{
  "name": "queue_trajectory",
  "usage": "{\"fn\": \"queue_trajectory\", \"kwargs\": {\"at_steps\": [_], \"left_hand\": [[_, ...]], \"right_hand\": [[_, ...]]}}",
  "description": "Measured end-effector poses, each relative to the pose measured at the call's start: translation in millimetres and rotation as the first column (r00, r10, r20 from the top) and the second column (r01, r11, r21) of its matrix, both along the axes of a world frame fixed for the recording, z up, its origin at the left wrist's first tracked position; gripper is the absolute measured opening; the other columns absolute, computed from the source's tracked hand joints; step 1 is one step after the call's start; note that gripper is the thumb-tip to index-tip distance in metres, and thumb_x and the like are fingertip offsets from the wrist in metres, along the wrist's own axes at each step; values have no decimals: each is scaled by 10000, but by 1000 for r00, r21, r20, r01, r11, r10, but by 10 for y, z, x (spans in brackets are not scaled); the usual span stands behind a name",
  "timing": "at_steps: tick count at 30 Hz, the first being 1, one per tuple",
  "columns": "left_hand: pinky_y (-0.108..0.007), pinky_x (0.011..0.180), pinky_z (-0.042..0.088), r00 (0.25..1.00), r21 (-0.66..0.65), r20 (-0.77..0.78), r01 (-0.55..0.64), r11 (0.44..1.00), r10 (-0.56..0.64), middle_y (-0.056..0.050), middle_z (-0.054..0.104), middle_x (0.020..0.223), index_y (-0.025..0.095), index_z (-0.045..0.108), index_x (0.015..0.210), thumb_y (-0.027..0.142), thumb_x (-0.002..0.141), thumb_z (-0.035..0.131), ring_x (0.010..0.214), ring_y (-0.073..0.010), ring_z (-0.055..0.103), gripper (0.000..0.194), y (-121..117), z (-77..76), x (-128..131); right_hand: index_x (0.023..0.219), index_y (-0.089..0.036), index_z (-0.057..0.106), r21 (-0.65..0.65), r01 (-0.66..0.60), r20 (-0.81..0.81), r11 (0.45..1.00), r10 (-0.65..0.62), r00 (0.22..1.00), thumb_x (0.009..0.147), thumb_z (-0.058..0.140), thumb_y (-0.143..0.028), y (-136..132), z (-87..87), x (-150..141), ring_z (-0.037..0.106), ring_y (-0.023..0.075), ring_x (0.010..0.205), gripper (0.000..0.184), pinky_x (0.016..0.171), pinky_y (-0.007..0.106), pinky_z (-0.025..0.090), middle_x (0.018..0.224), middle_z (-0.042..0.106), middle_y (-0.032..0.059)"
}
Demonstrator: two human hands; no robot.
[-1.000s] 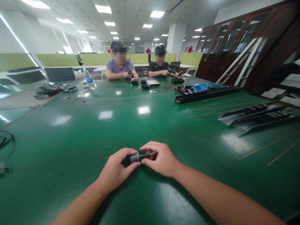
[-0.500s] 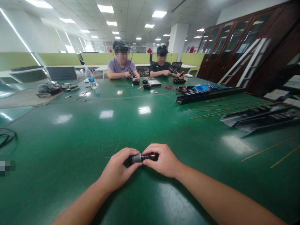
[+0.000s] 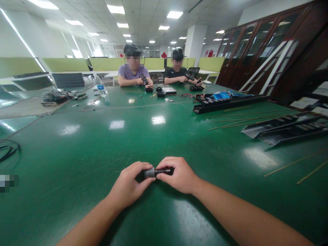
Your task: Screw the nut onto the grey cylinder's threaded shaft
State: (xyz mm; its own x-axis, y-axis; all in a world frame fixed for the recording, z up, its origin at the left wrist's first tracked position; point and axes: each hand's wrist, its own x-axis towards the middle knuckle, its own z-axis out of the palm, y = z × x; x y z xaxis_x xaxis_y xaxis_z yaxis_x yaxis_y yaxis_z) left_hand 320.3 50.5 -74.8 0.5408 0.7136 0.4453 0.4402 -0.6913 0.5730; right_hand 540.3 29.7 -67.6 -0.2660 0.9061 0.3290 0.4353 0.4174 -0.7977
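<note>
Near the front of the green table [image 3: 133, 136], both my hands grip one small cylindrical metal part [image 3: 150, 172]. It has a wide grey body at the left and a thin, stepped dark shaft with a bright tip at the right. My left hand [image 3: 130, 184] pinches the grey body between thumb and fingers. On the shaft side, my right hand [image 3: 179, 176] closes its thumb and fingertips around the dark section. The part lies roughly level, pointing left to right. Its left end is partly hidden by my left hand, and I cannot tell its exact kind.
Black metal channels [image 3: 279, 135] and thin rods [image 3: 230, 124] lie at the right. Farther back is a black rail with blue pieces [image 3: 222, 96]. Two people sit across the table, handling dark tools. A water bottle [image 3: 99, 89] stands far left; a black cable [image 3: 9, 150] lies nearer.
My hands and the metal part stay almost in place. The whole view has shifted very slightly.
</note>
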Motion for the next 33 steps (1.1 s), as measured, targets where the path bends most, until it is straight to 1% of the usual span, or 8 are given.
{"fn": "queue_trajectory", "kwargs": {"at_steps": [5, 14, 20, 24, 33], "left_hand": [[-304, 846, 558, 1000, 15, 7, -2, 1000, 2, -57, 704, 1029, 213, 630, 1091, 286, 859, 703, 942, -181, 681, 254, 3, 5, -3], [-290, 863, 548, 1000, 1, 5, -9, 1000, 9, -30, 698, 1038, 232, 616, 1105, 278, 853, 714, 956, -162, 675, 274, 14, -38, -23], [-290, 858, 545, 1000, 33, 10, -5, 999, 4, -34, 695, 1034, 228, 614, 1098, 264, 859, 708, 953, -162, 671, 260, 8, -18, -22], [-303, 859, 547, 1000, 35, 6, 0, 999, 0, -54, 693, 1046, 219, 613, 1111, 271, 862, 703, 961, -176, 670, 269, 0, -6, -19], [-298, 850, 551, 1000, 63, 14, -19, 998, 18, -52, 696, 1029, 215, 614, 1090, 265, 861, 700, 947, -177, 673, 250, 7, -23, -19]], "right_hand": [[871, -197, 775, -10, -2, -3, 1000, 1, 1000, 753, 746, -173, 2, 7, 2, 663, 159, 743, 124, 689, 265, 485, 823, 735, 25], [862, -192, 775, -20, 5, -10, 1000, -6, 1000, 747, 748, -169, 1, 3, 3, 654, 155, 729, 120, 683, 265, 480, 812, 730, 24], [865, -192, 766, -16, 21, -17, 1000, -21, 1000, 739, 749, -168, 3, -16, -8, 641, 150, 713, 130, 664, 260, 470, 806, 722, 19], [857, -199, 764, -34, 31, -14, 999, -31, 999, 735, 753, -180, 4, -19, -13, 639, 149, 705, 124, 654, 257, 466, 794, 720, 16], [844, -197, 762, -44, 45, -16, 998, -46, 999, 731, 761, -204, 6, -4, -9, 625, 145, 684, 113, 630, 252, 454, 773, 713, 14]]}}
